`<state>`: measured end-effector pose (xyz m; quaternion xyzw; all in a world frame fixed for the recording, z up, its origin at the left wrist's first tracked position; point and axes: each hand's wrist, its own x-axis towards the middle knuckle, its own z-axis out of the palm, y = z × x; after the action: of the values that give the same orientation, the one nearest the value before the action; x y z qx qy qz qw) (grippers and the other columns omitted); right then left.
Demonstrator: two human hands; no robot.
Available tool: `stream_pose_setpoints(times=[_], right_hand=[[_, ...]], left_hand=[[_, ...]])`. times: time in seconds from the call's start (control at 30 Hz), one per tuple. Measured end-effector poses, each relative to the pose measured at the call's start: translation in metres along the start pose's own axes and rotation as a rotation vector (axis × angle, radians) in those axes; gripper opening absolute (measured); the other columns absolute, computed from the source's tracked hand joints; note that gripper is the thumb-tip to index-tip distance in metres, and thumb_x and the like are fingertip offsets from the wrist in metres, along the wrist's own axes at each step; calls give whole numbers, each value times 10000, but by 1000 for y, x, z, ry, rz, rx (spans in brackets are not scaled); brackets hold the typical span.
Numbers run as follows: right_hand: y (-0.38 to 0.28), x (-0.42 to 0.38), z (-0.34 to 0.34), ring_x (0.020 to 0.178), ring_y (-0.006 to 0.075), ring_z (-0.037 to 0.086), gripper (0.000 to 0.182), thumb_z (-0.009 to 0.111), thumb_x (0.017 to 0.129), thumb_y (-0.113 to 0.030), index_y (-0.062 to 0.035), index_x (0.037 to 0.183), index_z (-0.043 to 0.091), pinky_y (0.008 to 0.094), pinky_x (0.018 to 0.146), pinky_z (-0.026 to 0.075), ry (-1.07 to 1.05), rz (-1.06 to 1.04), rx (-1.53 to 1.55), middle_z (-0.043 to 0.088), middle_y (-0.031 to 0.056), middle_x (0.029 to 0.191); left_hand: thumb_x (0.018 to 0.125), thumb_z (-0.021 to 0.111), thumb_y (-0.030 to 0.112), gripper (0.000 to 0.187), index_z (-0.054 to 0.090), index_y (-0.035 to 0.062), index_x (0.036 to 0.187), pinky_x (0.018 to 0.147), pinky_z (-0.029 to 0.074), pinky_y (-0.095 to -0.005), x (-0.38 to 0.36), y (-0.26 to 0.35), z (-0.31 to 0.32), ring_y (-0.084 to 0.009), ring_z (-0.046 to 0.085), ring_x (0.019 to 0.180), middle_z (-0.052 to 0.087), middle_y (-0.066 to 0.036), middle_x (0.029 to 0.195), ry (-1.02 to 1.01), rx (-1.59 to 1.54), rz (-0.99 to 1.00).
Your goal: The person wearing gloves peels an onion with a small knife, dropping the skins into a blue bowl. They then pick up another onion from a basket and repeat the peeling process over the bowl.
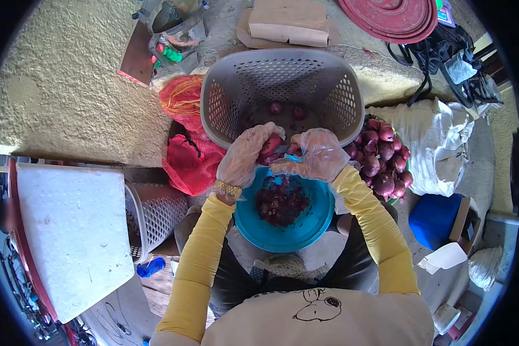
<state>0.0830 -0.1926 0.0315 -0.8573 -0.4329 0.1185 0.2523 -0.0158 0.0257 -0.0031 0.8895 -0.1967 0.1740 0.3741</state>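
Observation:
Both my hands wear clear plastic gloves and meet above a turquoise basin (245, 225). My left hand (245, 155) is closed around a red onion (270, 151). In my right hand (319, 154) is a small knife (294, 157) with a light-blue handle, its short blade against the onion; the gloves partly cover it. Dark red onion skins and scraps (279, 202) lie in the basin below. Just beyond my hands stands a grey perforated basket (282, 57) with a few red onions (299, 112) at its bottom.
A heap of red onions (384, 155) lies right of the basket, beside a white sack (444, 124). Red mesh bags (193, 161) sit to the left. Nearby are a white foam board (75, 236), a second basket (155, 210), a blue container (435, 222) and a red lid (392, 17).

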Motion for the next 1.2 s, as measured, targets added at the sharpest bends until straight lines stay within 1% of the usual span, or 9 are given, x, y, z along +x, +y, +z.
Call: stream_pose_setpoints(times=[0.4, 0.5, 0.6, 0.73, 1.0, 1.07, 1.1, 1.17, 1.2], right_hand=[[0, -2, 8, 863, 412, 689, 627, 705, 825, -714, -91, 874, 757, 510, 794, 538, 14, -78, -51, 709, 175, 824], [-2, -1, 8, 849, 409, 689, 618, 696, 836, -707, -92, 858, 751, 511, 781, 538, -43, -93, -69, 708, 165, 815], [-4, 0, 10, 838, 406, 689, 622, 691, 839, -709, -90, 851, 746, 509, 767, 538, -89, -115, -84, 708, 158, 810], [-5, -4, 22, 802, 396, 694, 653, 669, 836, -737, -88, 816, 736, 498, 758, 542, -138, -244, -140, 705, 149, 786], [-11, -12, 45, 773, 358, 712, 611, 685, 822, -739, -133, 775, 746, 480, 721, 540, -270, -227, -230, 709, 115, 757], [-8, -13, 47, 772, 355, 715, 598, 702, 809, -738, -143, 787, 755, 477, 716, 539, -252, -235, -236, 711, 109, 756], [-9, -12, 40, 766, 355, 714, 604, 716, 787, -748, -145, 793, 759, 476, 718, 539, -278, -229, -165, 708, 108, 744], [-8, -10, 31, 760, 355, 713, 612, 729, 765, -758, -148, 800, 763, 475, 720, 539, -305, -220, -94, 705, 107, 733], [-6, -8, 28, 763, 356, 712, 626, 737, 742, -772, -149, 798, 763, 477, 724, 539, -262, -243, -67, 706, 105, 736]], left_hand=[[810, 780, 74, 909, 337, 132, 1602, 1054, 510, -447, 0, 1, 3, -366, 624, 1220, 627, -130, 1387, -47, -104, -50], [830, 751, 66, 880, 336, 143, 1602, 1042, 518, -437, -2, -1, 2, -365, 628, 1206, 627, -128, 1380, -27, 60, -30], [848, 750, 106, 858, 330, 124, 1595, 1043, 517, -437, -7, -14, 7, -368, 631, 1192, 623, -127, 1383, -61, -213, -70], [833, 781, 120, 889, 323, 104, 1595, 1049, 513, -437, -9, -14, 3, -364, 631, 1198, 620, -128, 1392, -33, -110, -84], [755, 846, 88, 988, 319, 74, 1591, 1008, 540, -423, -8, -19, 8, -364, 652, 1191, 645, -175, 1347, 93, 71, 3], [890, 791, 177, 732, 437, 43, 1516, 953, 567, -391, -8, -20, 9, -301, 681, 1111, 660, -147, 1303, 152, 110, 34], [890, 791, 177, 732, 437, 43, 1516, 953, 567, -391, -11, -26, 14, -301, 681, 1111, 660, -147, 1303, 151, 109, 33], [1042, 649, 305, 465, 562, 15, 1395, 927, 575, -352, -22, -43, 26, -212, 670, 1060, 660, -94, 1254, 81, -666, -555], [1042, 649, 305, 465, 562, 15, 1395, 927, 575, -352, -19, -37, 26, -212, 670, 1060, 660, -94, 1254, 81, -667, -555]])
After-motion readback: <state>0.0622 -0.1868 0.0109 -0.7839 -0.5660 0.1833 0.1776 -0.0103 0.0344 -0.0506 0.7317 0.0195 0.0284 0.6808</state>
